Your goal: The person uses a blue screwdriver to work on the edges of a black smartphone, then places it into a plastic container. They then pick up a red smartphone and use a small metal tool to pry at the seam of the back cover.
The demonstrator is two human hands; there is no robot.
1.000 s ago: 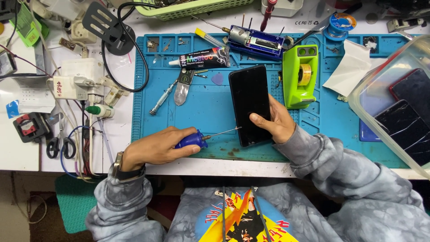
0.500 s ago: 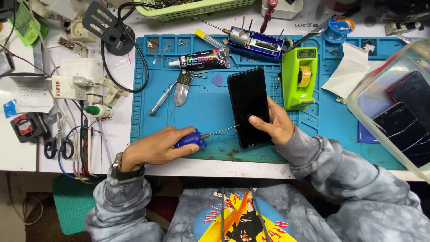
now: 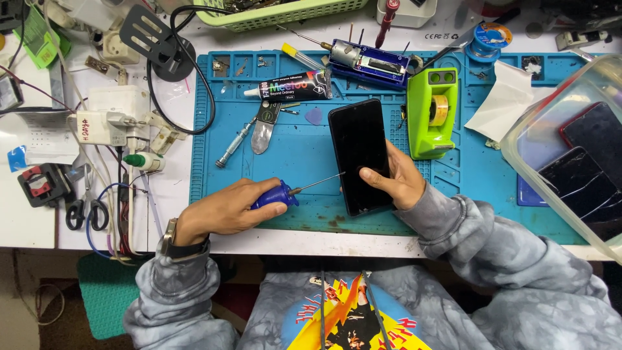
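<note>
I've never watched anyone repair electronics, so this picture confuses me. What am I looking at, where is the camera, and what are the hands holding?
There is no machine here: a person works with two bare hands, and the single picture comes from a camera worn on their head, looking down at a workbench. The left hand grips a small screwdriver with a blue handle, its thin tip pointing at the side edge of a black phone. The right hand steadies that phone, which lies screen dark on a blue work mat. Also on the mat are a black glue tube, a green tape dispenser and a white cloth. At the right, a clear plastic tub holds more phones.
</note>
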